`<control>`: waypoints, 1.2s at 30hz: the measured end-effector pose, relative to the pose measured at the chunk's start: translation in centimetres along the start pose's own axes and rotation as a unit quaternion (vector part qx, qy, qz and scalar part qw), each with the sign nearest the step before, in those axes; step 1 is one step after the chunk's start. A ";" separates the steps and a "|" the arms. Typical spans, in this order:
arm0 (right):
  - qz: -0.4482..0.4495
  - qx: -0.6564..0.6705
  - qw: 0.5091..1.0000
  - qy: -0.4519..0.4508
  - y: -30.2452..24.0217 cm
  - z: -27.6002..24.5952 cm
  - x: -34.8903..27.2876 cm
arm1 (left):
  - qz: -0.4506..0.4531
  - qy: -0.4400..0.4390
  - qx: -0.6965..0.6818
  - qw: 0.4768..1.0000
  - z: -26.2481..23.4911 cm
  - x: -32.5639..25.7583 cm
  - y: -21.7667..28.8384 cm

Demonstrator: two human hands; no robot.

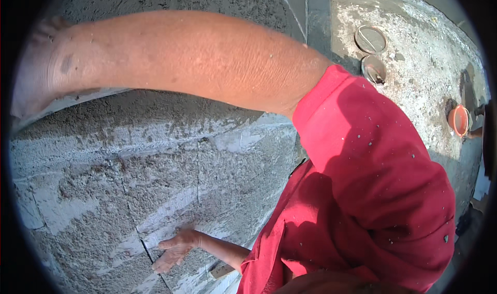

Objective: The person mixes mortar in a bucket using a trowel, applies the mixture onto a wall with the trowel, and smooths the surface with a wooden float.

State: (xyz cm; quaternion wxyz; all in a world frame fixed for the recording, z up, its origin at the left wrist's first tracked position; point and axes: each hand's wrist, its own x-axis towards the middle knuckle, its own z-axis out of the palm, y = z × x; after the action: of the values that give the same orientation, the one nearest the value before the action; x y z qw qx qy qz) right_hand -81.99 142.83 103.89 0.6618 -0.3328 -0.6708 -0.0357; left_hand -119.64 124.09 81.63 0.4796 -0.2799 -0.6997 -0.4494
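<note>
The left hand [175, 250] lies open, flat against the rough block wall [155, 164]; the right hand [36, 66], stretched above it, is blurred, grip unclear.

A bright red sleeve [373, 190] flecked with pale specks fills the lower right; the wall [129, 185] at left is mottled grey, streaked white; an orange bowl [458, 120] sits far right.
</note>
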 end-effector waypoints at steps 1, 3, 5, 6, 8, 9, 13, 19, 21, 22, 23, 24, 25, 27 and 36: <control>0.002 0.008 1.000 -0.019 -1.8 0.5 -2.1 | 0.000 -0.013 -0.019 1.000 -0.6 0.1 0.0; 0.026 0.059 0.998 -0.010 -3.7 4.2 -7.9 | 0.005 -0.013 -0.039 0.999 -2.5 0.8 -2.2; 0.090 0.089 0.992 0.024 -3.3 5.3 -15.9 | 0.072 -0.075 -0.138 0.985 -3.8 1.1 -3.5; 0.092 0.055 0.992 0.065 -2.3 6.5 -20.5 | 0.087 -0.065 -0.156 0.982 -3.4 1.3 -4.9; 0.105 0.002 0.990 0.094 0.4 7.5 -30.4 | 0.112 -0.060 -0.176 0.976 -2.3 1.3 -6.4; 0.142 -0.023 0.987 0.071 2.3 7.1 -35.4 | 0.127 -0.066 -0.183 0.973 -1.1 0.5 -6.0; 0.219 -0.095 0.970 0.046 10.2 10.2 -47.8 | 0.166 -0.080 -0.224 0.957 2.6 -5.4 -4.2; 0.260 -0.067 0.960 0.073 13.7 10.3 -44.0 | 0.148 -0.097 -0.304 0.936 6.6 -8.4 -4.1; 0.315 -0.081 0.942 0.084 13.4 9.1 -44.1 | 0.143 -0.090 -0.303 0.938 7.4 -7.5 -5.6; 0.365 -0.103 0.921 0.088 13.2 8.5 -45.0 | 0.137 -0.090 -0.305 0.938 7.9 -7.3 -5.9; 0.424 -0.028 0.900 0.097 10.8 7.6 -44.6 | 0.131 -0.090 -0.300 0.941 8.3 -6.8 -6.5; 0.418 -0.051 0.901 0.107 8.9 7.8 -45.5 | 0.125 -0.091 -0.300 0.941 8.3 -6.5 -6.7; 0.413 -0.076 0.900 0.117 8.0 8.3 -46.0 | 0.121 -0.085 -0.295 0.944 8.0 -6.1 -7.0; 0.363 -0.021 0.925 0.113 4.9 10.2 -43.8 | 0.116 -0.067 -0.276 0.952 7.5 -5.1 -8.2; 0.336 -0.052 0.925 0.168 14.3 4.2 -30.6 | 0.163 -0.053 -0.270 0.947 7.5 -2.8 -8.4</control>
State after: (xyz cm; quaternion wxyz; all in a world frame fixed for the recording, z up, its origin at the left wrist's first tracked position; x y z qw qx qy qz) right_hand -81.53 143.78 69.82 0.7197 -0.5614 -0.3964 0.0988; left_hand -128.60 127.29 74.96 0.4146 -0.5328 -0.5214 -0.5220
